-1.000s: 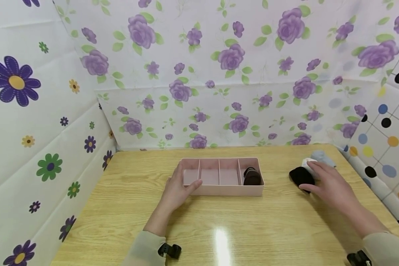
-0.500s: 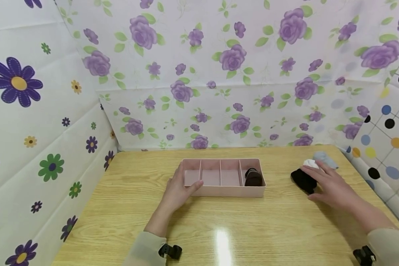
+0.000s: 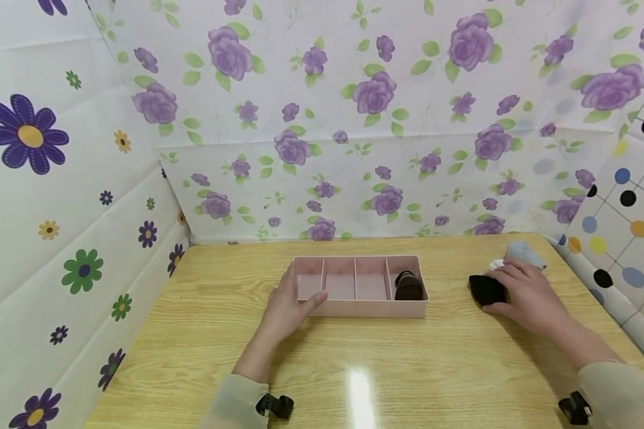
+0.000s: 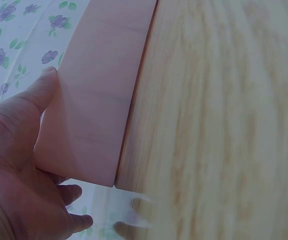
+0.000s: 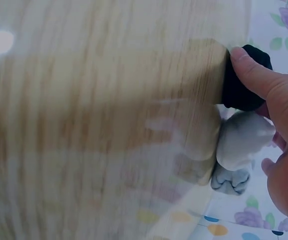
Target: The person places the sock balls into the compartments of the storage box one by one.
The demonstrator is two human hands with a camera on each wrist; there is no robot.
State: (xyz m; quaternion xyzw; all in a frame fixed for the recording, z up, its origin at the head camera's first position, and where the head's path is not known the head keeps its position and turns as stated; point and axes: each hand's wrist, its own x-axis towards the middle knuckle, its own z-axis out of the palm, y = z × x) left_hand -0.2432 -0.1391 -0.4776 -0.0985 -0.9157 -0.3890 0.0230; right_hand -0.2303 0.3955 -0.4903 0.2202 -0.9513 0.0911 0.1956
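A pink divided storage box (image 3: 365,308) stands on the table. My left hand (image 3: 285,305) grips its left end, thumb at the front rim and other fingers around the end; in the left wrist view, the thumb lies along the pink wall (image 4: 93,95). At the right, my right hand (image 3: 531,302) pinches a black rolled sock (image 3: 485,290) between thumb and fingers. In the right wrist view, a white rolled sock (image 5: 245,140) and a grey-blue one (image 5: 231,180) lie beside the black sock. The hand partly hides the white sock in the head view.
A dark brown rolled sock (image 3: 409,288) fills the box's rightmost compartment. The wooden table (image 3: 408,369) meets a floral cloth wall (image 3: 354,179) behind and patterned cloth at both sides.
My right hand first loosens and shifts right off the black sock, then comes back left and closes thumb and fingers on it. The left hand and box stay put.
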